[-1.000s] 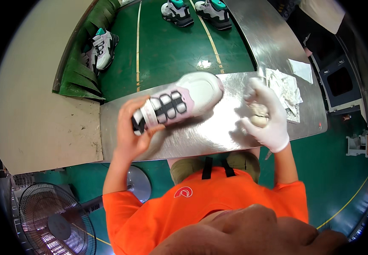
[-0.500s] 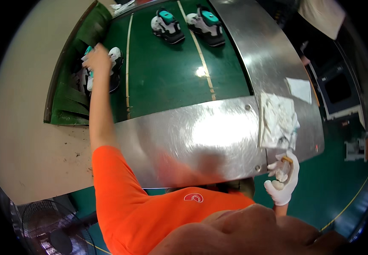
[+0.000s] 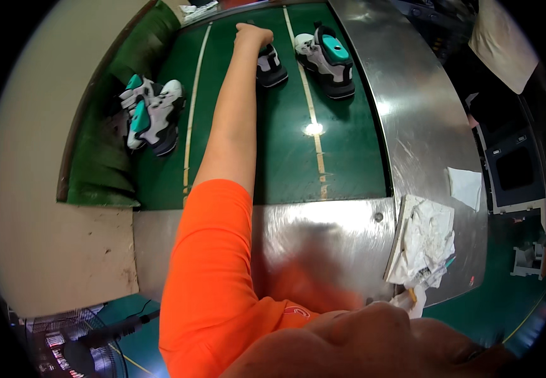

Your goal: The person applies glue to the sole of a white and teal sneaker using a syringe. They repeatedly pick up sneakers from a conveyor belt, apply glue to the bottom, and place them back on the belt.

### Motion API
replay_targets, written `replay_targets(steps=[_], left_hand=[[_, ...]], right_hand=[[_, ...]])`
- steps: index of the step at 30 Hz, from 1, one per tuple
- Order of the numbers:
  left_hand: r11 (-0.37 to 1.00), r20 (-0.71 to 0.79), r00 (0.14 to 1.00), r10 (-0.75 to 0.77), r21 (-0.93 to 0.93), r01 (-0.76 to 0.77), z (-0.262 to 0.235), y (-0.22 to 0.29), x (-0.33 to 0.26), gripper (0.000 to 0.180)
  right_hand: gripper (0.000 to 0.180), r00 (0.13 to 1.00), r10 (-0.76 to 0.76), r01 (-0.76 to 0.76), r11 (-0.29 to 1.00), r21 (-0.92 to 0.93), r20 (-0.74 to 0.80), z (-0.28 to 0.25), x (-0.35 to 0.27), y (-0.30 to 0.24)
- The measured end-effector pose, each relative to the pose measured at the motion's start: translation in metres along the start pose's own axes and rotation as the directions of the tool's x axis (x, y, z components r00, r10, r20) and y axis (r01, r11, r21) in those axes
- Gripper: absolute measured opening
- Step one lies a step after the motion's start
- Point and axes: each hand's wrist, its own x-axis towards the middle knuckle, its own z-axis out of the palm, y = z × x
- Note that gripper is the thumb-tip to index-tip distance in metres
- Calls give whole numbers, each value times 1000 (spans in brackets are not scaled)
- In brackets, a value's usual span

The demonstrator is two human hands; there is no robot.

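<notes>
While the person leans forward in an orange shirt, the left arm stretches far out over a green conveyor belt (image 3: 348, 157), and the left hand (image 3: 252, 34) rests on top of a grey and black sneaker (image 3: 270, 66) near the belt's far end. The fingers curl down over the shoe's upper, but whether they have closed around it cannot be told from this angle; the hand covers the part it touches. Just to the right of that grip stands a second sneaker (image 3: 325, 58), white and grey with a teal insole, apart from the first. Well to the left of the grip and nearer the body, a pair of sneakers (image 3: 152, 116) lies tumbled against the belt's raised green edge. Close to the body is a shiny metal worktable (image 3: 323, 239), with a pad of crumpled white cloths (image 3: 424, 242) on its right side. The right hand is not visible, so its grip cannot be judged. The step appears to be reaching for a shoe on the belt. A firm grasp around the shoe's upper would be needed before lifting it clear of its neighbour.
</notes>
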Motion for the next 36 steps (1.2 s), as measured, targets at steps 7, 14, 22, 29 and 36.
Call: replay_targets(steps=[7,14,22,29,36], left_hand=[[857,-260,823,505,32,-515,-79,-78,-133,80],[165,96,189,977,216,-962,-148,-153,-357,55],[-126,318,-73,945,150,-981,-165,-218,-484,34],[19,288,64,955,156,-988,-149,-238,-490,34],[30,104,49,993,169,-985,-130,-238,-487,28]], right_hand=[[77,942,287,-334,861,383,176,-6,35,-27],[76,792,367,-561,754,342,488,-30,49,-61],[82,727,300,-652,584,483,618,-78,54,-61],[76,666,273,-675,616,406,694,-80,77,-71],[72,530,300,-668,724,173,793,-68,106,-91]])
